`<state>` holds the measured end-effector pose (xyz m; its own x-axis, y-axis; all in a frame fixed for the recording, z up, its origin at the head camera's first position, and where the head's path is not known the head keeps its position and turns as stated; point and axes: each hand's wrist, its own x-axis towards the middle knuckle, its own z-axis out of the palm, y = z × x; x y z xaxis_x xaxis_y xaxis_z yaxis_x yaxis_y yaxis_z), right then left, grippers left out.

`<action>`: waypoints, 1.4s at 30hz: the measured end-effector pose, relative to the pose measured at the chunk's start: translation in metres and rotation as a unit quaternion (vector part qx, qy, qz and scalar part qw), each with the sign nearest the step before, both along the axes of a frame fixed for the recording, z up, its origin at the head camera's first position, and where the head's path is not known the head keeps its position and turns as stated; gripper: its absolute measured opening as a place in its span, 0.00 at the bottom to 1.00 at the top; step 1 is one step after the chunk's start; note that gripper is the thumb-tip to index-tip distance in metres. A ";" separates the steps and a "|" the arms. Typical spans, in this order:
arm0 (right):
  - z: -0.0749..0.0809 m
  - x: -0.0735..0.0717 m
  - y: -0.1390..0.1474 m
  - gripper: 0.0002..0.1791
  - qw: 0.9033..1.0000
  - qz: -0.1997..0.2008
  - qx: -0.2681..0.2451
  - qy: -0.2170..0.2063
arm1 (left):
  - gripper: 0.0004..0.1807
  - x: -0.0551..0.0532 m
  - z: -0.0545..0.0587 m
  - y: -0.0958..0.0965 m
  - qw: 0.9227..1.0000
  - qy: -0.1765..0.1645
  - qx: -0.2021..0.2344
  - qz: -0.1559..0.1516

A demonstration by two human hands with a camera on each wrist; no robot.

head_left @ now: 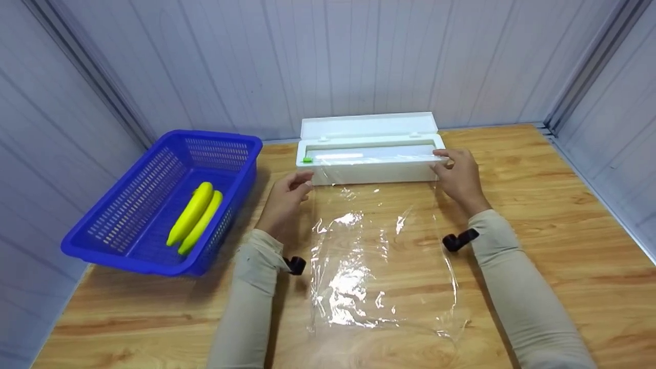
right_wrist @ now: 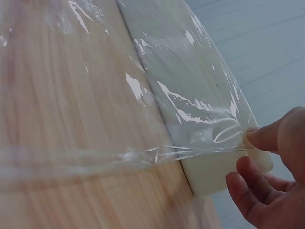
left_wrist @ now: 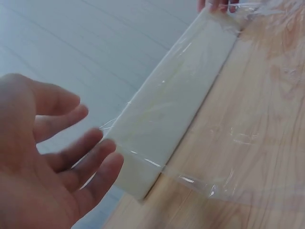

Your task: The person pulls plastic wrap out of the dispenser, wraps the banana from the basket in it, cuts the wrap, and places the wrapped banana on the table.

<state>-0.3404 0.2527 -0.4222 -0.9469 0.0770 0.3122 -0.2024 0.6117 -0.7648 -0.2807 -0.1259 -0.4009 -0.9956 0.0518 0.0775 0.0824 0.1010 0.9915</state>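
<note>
A sheet of clear plastic film lies in the middle of the frame, spread from the slot of a white box down toward the lower edge, its glare and creases catching the light. It drapes over the box's front, probably so that the roll inside feeds straight. The lid stands tipped back behind, which leaves the slot uncovered; a small green tab sits at the slot's left end.

The right hand, right of centre, pinches the film's edge at the box's corner between thumb and finger, seemingly to keep that side taut. The left hand is beside the box's left end, its fingers apart and loosely bent, apparently gripping nothing.

At the left of the frame, a blue basket holds two bananas, set clear of the film, perhaps to leave it room. Everything stands on a wooden table.
</note>
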 end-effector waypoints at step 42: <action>-0.010 0.000 -0.003 0.22 1.000 -0.004 0.005 0.030 | 0.17 -0.012 -0.022 0.012 0.998 -0.041 0.043 0.024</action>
